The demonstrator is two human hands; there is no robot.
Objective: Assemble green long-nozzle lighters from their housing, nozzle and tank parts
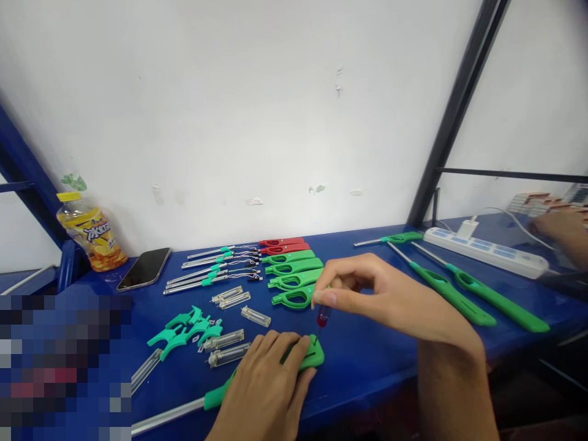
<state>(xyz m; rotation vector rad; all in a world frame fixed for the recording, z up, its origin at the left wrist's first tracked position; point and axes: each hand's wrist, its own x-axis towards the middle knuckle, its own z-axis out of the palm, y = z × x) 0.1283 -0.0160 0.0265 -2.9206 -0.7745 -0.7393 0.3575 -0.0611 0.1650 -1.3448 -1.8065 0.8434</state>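
Note:
My left hand (269,383) lies on a green long-nosed lighter (313,355) near the table's front edge, its fingers curled over the green handle and pressing it down; the metal tube (168,416) sticks out to the left. My right hand (376,294) pinches a small red-handled screwdriver (323,317) upright, its tip on the handle's right end.
On the blue table (367,361) lie rows of green handle shells (291,278) and red handle shells (282,246), metal tubes (211,269), teal triggers (188,331), clear fuel tanks (229,349), a phone (144,268), a drink bottle (92,236), finished lighters (459,294) and a power strip (487,251). Another person's hand (563,229) is far right.

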